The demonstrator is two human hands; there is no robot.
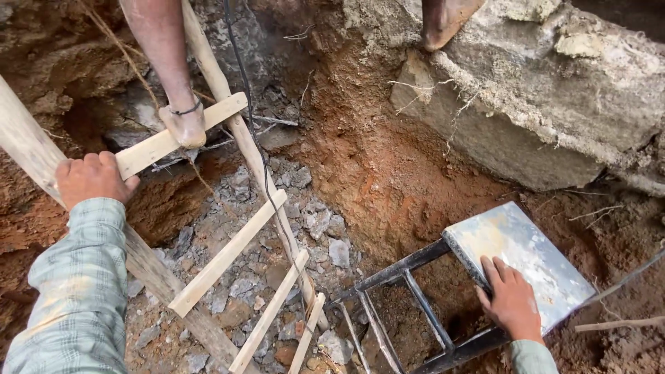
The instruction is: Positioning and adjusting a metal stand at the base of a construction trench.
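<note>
1. The right hand [511,299] lies flat, fingers spread, on the near edge of a grey metal plate [521,257], right of the wooden ladder [228,253]; the plate rests on a dark metal frame [415,305] and could tip into the pit.
2. The left hand [91,177] is clamped around the ladder's left rail; loose rubble [305,228] under its foot could let it slide.
3. Farther up the ladder, another person's bare foot [184,126] stands on a rung, which might crack.
4. A concrete slab [554,97] overhangs farthest right.
5. No packages, labels or signs show.
</note>
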